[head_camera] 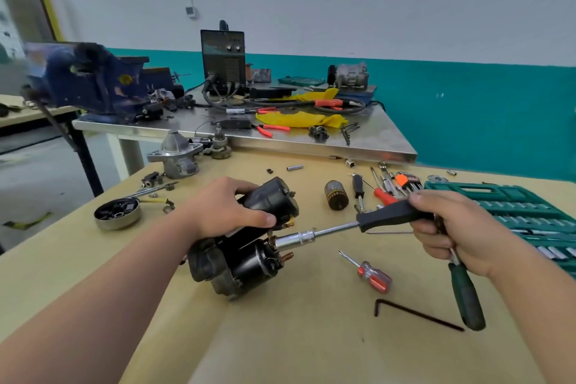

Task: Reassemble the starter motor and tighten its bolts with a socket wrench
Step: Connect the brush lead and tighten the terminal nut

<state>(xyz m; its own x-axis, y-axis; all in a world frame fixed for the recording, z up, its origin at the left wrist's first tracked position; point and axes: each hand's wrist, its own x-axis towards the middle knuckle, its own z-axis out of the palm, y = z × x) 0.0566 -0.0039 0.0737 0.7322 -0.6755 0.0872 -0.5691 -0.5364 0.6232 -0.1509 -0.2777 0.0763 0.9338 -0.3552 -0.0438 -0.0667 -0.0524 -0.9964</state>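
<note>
Nearest on the tan worktop (296, 337) lay a black L-shaped hex key (414, 313) and a small red-handled screwdriver (374, 276), both within easy reach. Just beyond them the black, grimy starter motor (243, 262) rested on its side, and the left hand (230, 209) was clamped over its upper cylinder, probably to stop the body rolling or twisting under torque. The right hand (448, 227) grasped the black-handled socket driver (389, 215) with thumb and forefingers. Its chrome socket (299, 238) was seated on a fastener at the motor's end, in line with the shaft so the turn would go straight in. The lower fingers of that hand also curled round a green-handled tool (467, 299) whose head was hidden in the palm, seemingly parked there for later. Farther off stood a copper-wound armature (336, 195), the open green socket case (514, 206) and a cast aluminium nose housing (176, 153), which suggested the reassembly was only partly done. A blue bench vise (93, 78) sat beyond, on a steel worktop (311, 140).
</note>
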